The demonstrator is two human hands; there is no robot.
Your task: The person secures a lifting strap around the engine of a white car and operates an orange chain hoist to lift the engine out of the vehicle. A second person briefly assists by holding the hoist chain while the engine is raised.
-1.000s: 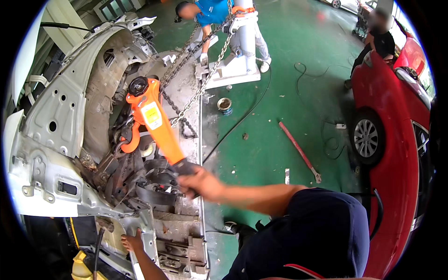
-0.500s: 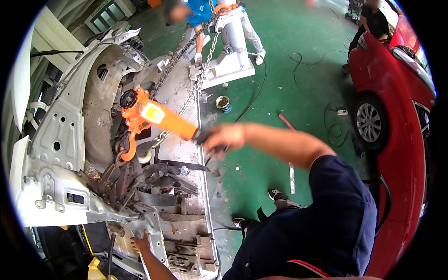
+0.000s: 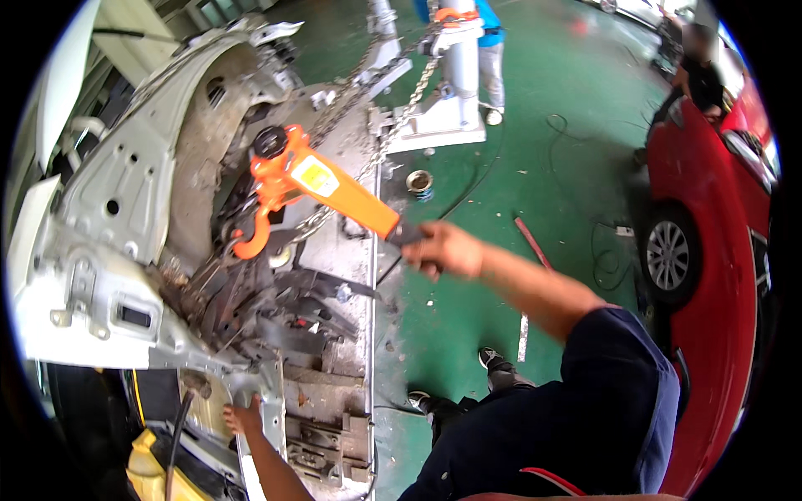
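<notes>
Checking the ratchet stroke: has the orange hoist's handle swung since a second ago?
Yes. The right hand has swung the handle of the hoist away from the stripped car body, toward the green floor.

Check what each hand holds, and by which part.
The right hand grips the orange lever chain hoist by its dark handle end. The left hand rests on the grey car body panel's lower edge.

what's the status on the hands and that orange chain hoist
Right hand gripping the black handle of the orange lever hoist. Left hand braced on the grey car body panel. Chain taut to the post; nothing blocking.
</notes>
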